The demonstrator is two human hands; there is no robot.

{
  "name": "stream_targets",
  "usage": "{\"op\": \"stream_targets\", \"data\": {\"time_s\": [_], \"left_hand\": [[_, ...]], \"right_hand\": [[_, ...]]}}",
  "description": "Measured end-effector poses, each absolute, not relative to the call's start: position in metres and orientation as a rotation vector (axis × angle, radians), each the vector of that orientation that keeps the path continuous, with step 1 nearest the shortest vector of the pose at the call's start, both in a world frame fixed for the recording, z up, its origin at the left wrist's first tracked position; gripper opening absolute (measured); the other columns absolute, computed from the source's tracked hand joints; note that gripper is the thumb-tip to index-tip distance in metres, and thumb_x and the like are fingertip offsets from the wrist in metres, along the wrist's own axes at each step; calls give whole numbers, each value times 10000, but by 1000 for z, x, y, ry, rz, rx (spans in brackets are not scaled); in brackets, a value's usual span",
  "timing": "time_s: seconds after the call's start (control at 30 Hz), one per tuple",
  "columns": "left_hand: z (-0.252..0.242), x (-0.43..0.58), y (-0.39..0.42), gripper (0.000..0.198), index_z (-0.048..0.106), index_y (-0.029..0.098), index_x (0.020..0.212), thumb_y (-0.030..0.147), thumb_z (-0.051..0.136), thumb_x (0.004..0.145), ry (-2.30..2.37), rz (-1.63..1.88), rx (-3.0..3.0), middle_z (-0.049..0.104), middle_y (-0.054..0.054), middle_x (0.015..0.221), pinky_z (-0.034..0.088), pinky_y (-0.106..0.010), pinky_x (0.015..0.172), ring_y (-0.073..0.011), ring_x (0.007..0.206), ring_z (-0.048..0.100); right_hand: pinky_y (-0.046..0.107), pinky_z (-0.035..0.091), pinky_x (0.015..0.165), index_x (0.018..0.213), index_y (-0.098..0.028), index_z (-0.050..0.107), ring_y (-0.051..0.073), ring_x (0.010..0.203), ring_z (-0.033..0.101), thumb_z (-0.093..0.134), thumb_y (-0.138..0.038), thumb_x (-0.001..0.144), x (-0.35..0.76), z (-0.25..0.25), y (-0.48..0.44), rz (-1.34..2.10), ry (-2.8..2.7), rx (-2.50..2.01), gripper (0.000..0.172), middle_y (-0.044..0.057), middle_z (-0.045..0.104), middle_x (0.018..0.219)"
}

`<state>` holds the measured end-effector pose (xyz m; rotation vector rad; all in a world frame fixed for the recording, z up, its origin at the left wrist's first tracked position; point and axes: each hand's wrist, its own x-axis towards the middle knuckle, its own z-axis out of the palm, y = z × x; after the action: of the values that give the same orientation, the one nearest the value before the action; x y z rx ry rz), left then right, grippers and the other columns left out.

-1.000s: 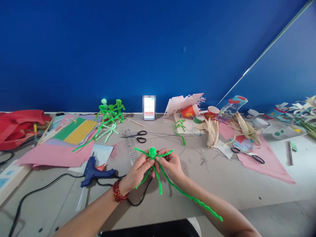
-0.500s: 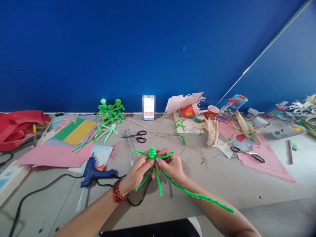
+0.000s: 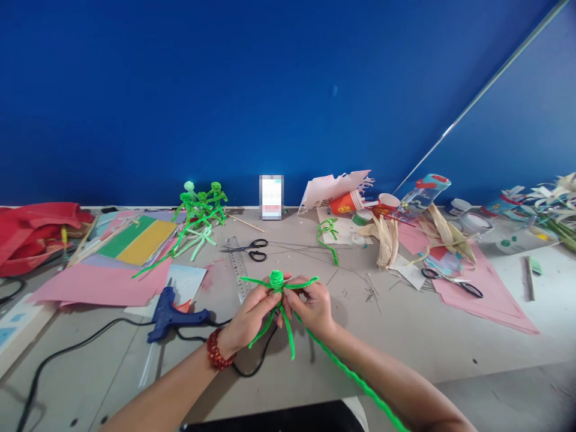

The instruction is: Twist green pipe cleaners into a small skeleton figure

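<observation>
Between my hands, above the front of the table, is a bright green pipe-cleaner figure with a coiled round head, two arms sticking out sideways and two legs hanging down. My left hand pinches its body from the left, thumb just under the head. From the right, my right hand grips the body with thumb and fingers. A long green pipe-cleaner strand trails from under my right hand along my right forearm to the bottom edge. My fingers hide most of the figure's torso.
A blue glue gun with a black cord lies at left, near pink paper. Behind my hands are scissors, a clear ruler and several green pipe-cleaner figures. Right are dried husks and more scissors.
The long strand's free end has swung down, now running past the bottom edge. My hands keep their hold on the figure, whose head has tilted slightly left.
</observation>
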<state>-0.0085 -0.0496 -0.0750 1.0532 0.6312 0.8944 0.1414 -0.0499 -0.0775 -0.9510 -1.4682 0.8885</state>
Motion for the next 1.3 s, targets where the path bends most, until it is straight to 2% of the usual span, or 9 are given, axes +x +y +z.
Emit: {"op": "stream_targets", "data": {"time_s": [0.13, 0.33, 0.57, 0.73, 0.83, 0.93, 1.17, 1.3], "left_hand": [[-74, -8, -49, 480, 512, 171, 1365, 347, 553, 921, 627, 898, 1048, 674, -61, 773, 497, -237, 541, -148, 626, 590], [-73, -8, -49, 455, 561, 157, 1316, 372, 566, 914, 649, 891, 1043, 659, -43, 719, 489, -228, 536, -137, 599, 578], [-73, -7, -50, 430, 597, 168, 1268, 382, 597, 896, 654, 868, 1025, 634, -26, 689, 487, -239, 526, -132, 562, 568], [-74, -9, -49, 439, 575, 150, 1295, 363, 576, 911, 638, 869, 1029, 643, -38, 684, 484, -235, 525, -133, 561, 571], [-74, -9, -49, 460, 547, 144, 1326, 359, 558, 920, 631, 882, 1017, 657, -49, 698, 484, -232, 524, -135, 574, 569], [-74, -9, -49, 473, 545, 143, 1329, 368, 565, 913, 615, 883, 1004, 664, -53, 705, 484, -233, 514, -136, 572, 567], [-73, -7, -49, 381, 649, 124, 1164, 379, 611, 883, 679, 862, 1005, 655, -33, 638, 484, -234, 490, -129, 518, 581], [-72, -8, -46, 279, 683, 128, 973, 377, 653, 849, 786, 932, 1031, 652, -16, 610, 477, -233, 467, -125, 487, 578]], "right_hand": [[213, 484, 465, 804, -211, 602, 121, 357, 594, 529, -190, 900, 142, -79, -50, 882, -1538, -958, 123, -74, 572, 426], [227, 510, 572, 786, -221, 551, 122, 401, 597, 460, -212, 937, 147, -76, -50, 792, -1699, -973, 176, -65, 592, 435], [271, 530, 614, 922, -241, 518, 154, 443, 630, 432, -238, 950, 150, -88, -52, 787, -1759, -961, 90, -63, 618, 478], [278, 533, 671, 839, -240, 546, 159, 490, 646, 444, -229, 950, 150, -78, -50, 794, -1744, -990, 151, -55, 614, 463], [257, 521, 638, 747, -233, 559, 146, 494, 632, 455, -226, 953, 149, -71, -49, 817, -1730, -965, 231, -37, 631, 484], [248, 518, 612, 733, -227, 569, 136, 463, 617, 483, -208, 934, 148, -71, -49, 885, -1686, -948, 220, -42, 626, 479], [242, 509, 542, 803, -228, 588, 136, 396, 605, 495, -216, 919, 149, -80, -49, 905, -1656, -962, 149, -63, 616, 450], [250, 513, 588, 712, -222, 612, 146, 499, 627, 522, -206, 904, 149, -73, -48, 838, -1677, -1007, 213, -24, 649, 519]]}}
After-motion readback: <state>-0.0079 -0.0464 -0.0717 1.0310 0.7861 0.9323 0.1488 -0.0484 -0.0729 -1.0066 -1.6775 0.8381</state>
